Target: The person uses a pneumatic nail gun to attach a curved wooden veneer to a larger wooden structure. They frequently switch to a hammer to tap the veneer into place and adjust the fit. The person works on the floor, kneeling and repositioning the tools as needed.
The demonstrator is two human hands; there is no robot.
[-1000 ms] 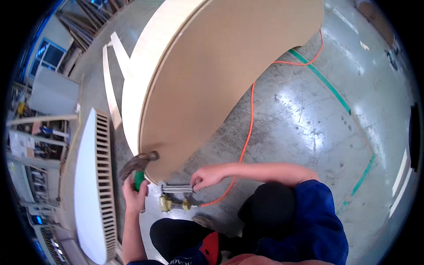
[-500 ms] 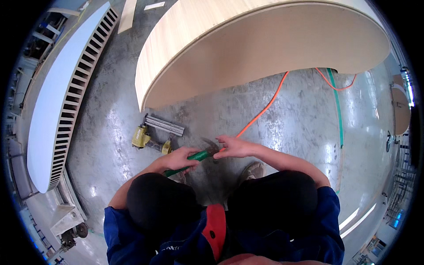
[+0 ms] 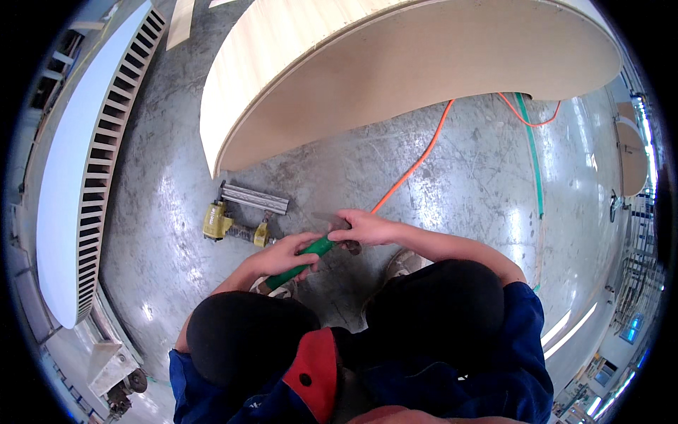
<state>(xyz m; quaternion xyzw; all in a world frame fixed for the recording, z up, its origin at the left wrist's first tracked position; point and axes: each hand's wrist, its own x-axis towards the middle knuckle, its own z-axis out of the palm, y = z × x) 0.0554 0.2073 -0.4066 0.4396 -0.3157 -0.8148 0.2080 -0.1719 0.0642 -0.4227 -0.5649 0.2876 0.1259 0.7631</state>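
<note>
A claw hammer with a green handle is between my hands, low over the floor in front of my knees. My left hand is closed around the handle. The fingers of my right hand are wrapped over the metal head, hiding part of it; the claw points out to the left and the striking end shows below the hand. Left of my hands, a yellow and grey nail gun lies on its side on the floor, its long magazine away from me.
A large curved wooden panel piece stands ahead. To the left is a long white curved piece with a slatted edge. An orange hose runs from near my right hand under the wooden piece. A metal caster stand is at lower left.
My right hand has moved slightly left and down onto the hammer's head, and the hammer has turned a little. The whole view has shifted slightly.
</note>
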